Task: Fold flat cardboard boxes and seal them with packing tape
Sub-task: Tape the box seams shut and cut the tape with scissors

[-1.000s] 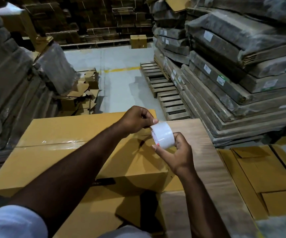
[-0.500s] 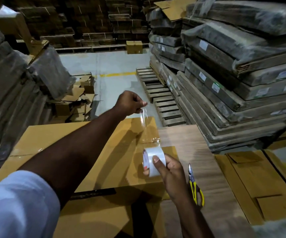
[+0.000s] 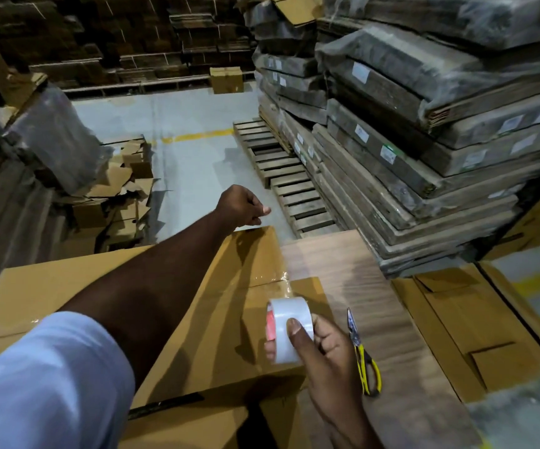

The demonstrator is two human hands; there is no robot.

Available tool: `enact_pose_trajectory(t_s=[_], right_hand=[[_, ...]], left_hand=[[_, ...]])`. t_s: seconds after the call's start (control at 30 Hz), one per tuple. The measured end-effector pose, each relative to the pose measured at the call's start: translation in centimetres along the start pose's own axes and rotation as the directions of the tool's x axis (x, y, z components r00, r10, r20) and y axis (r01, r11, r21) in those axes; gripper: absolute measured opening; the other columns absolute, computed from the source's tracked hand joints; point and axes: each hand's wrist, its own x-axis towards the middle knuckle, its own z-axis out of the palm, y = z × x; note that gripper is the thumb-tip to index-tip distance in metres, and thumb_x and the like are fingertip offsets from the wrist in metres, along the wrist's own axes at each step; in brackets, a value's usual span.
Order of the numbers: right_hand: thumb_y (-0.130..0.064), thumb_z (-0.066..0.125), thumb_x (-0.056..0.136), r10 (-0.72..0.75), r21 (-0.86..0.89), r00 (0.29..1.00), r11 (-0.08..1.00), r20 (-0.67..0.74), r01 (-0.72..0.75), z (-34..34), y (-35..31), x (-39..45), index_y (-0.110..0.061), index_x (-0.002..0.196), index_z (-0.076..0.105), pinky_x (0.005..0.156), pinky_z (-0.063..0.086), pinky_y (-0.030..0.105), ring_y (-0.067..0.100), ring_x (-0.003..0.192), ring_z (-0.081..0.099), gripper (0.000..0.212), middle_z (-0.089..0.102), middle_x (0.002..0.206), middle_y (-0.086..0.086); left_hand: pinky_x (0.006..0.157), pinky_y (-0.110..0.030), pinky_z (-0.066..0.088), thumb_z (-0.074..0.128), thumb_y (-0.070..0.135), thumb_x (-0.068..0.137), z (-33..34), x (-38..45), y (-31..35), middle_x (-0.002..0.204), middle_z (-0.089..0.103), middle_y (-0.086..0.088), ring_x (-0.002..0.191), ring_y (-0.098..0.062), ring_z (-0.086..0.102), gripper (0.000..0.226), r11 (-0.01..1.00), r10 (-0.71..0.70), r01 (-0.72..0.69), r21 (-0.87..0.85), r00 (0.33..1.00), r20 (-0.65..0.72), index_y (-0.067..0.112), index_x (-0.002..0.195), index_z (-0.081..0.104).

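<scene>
Tape roll (image 3: pixel 289 328) sat gripped in right hand (image 3: pixel 322 348), left hand (image 3: pixel 241 207) pinching the clear strip's end past the box (image 3: pixel 204 306); film looked light, clingy, best held by its edges.

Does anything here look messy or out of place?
Yes: a heap of torn brown cardboard scraps lies jumbled on the floor at left, and yellow-handled scissors lie loose on the wooden tabletop beside the right hand.

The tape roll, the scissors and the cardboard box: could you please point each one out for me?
tape roll (image 3: pixel 289 332): head view, on its white outer face.
scissors (image 3: pixel 366 371): head view, on a yellow handle.
cardboard box (image 3: pixel 229 319): head view, on its bare top panel.
</scene>
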Motion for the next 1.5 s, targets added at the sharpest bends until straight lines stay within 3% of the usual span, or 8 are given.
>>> enact_pose_trajectory(t_s=[0.57, 0.7, 0.9, 1.13, 1.23, 1.33, 1.43, 1.5], right_hand=[[-0.012, 0.063, 0.102, 0.120, 0.082, 0.992, 0.990, -0.034, -0.117, 0.2, -1.1, 3.2, 0.003, 0.106, 0.072, 0.062, 0.059, 0.032, 0.028, 0.069, 0.075, 0.018, 0.076, 0.081, 0.024], [-0.012, 0.063, 0.102, 0.119, 0.090, 0.993, 0.989, -0.013, -0.118, 0.2, -1.2, 3.6, 0.004, 0.106, 0.072, 0.063, 0.059, 0.035, 0.030, 0.069, 0.075, 0.019, 0.076, 0.081, 0.025], [-0.016, 0.064, 0.099, 0.127, 0.092, 0.992, 0.988, 0.007, -0.128, -0.1, -1.0, 3.9, 0.005, 0.105, 0.071, 0.061, 0.059, 0.033, 0.030, 0.066, 0.073, 0.023, 0.075, 0.080, 0.027], [-0.026, 0.078, 0.091, 0.155, 0.121, 0.987, 0.981, -0.043, -0.149, 0.2, -0.3, 3.6, -0.003, 0.096, 0.075, 0.069, 0.062, 0.045, 0.034, 0.071, 0.075, 0.023, 0.076, 0.079, 0.022], [-0.030, 0.084, 0.087, 0.168, 0.152, 0.984, 0.976, -0.062, -0.157, 0.6, 0.1, 3.6, -0.006, 0.094, 0.076, 0.063, 0.060, 0.034, 0.032, 0.072, 0.077, 0.027, 0.076, 0.085, 0.026], [-0.036, 0.084, 0.087, 0.128, 0.119, 0.990, 0.985, -0.051, -0.122, 0.4, 1.0, 3.8, -0.009, 0.094, 0.078, 0.065, 0.059, 0.034, 0.032, 0.073, 0.076, 0.028, 0.077, 0.084, 0.020], [-0.056, 0.082, 0.084, 0.039, -0.021, 0.996, 0.999, -0.076, -0.040, 0.1, 2.6, 3.7, 0.003, 0.086, 0.065, 0.061, 0.053, 0.050, 0.044, 0.063, 0.065, 0.061, 0.061, 0.072, 0.030], [-0.071, 0.074, 0.085, -0.055, -0.159, 0.995, 0.987, -0.086, 0.041, -0.1, 3.5, 3.5, 0.005, 0.077, 0.054, 0.056, 0.048, 0.057, 0.031, 0.057, 0.055, 0.079, 0.050, 0.070, 0.032]], left_hand=[[0.069, -0.028, 0.065, 0.090, 0.016, 0.079, 1.0, 3.7, -2.1, 0.071, 0.071, -0.018, 0.055, -0.015, 0.071, 0.032, 0.986, -0.156, 0.157, -0.061, 0.988, 0.023, -0.011, 0.091, 0.075], [0.078, -0.033, 0.065, 0.091, 0.017, 0.079, 1.2, 4.4, -2.7, 0.072, 0.073, -0.019, 0.059, -0.020, 0.071, 0.035, 0.979, -0.197, 0.198, -0.043, 0.980, 0.039, -0.011, 0.093, 0.076], [0.081, -0.038, 0.059, 0.094, 0.031, 0.076, 1.5, 4.8, -3.2, 0.086, 0.076, -0.015, 0.076, -0.023, 0.068, 0.031, 0.955, -0.268, 0.254, 0.154, 0.960, 0.075, 0.005, 0.087, 0.081], [0.101, -0.053, 0.054, 0.083, 0.041, 0.085, 1.7, 5.1, -3.0, 0.114, 0.071, -0.018, 0.103, -0.037, 0.068, 0.045, 0.812, -0.530, 0.411, 0.414, 0.816, 0.230, 0.006, 0.111, 0.071], [0.096, -0.038, 0.051, 0.073, 0.029, 0.096, 1.4, 5.0, -3.8, 0.134, 0.064, -0.018, 0.119, -0.038, 0.063, 0.045, 0.778, -0.449, 0.246, 0.579, 0.861, 0.238, 0.000, 0.130, 0.065], [0.093, -0.040, 0.057, 0.076, 0.021, 0.095, 1.4, 4.7, -4.8, 0.118, 0.072, -0.019, 0.107, -0.035, 0.070, 0.029, 0.883, -0.204, 0.122, 0.453, 0.970, 0.136, -0.003, 0.112, 0.073], [0.081, -0.039, 0.061, 0.058, 0.047, 0.104, 1.5, 2.6, -3.1, 0.084, 0.078, -0.003, 0.079, -0.020, 0.075, 0.044, 0.971, 0.032, -0.058, 0.234, 0.993, 0.114, 0.009, 0.094, 0.079], [0.074, -0.030, 0.055, 0.043, 0.065, 0.103, 1.6, 0.5, -2.1, 0.076, 0.073, 0.000, 0.075, -0.015, 0.070, 0.068, 0.924, 0.054, -0.121, 0.363, 0.980, 0.190, 0.010, 0.083, 0.077]])
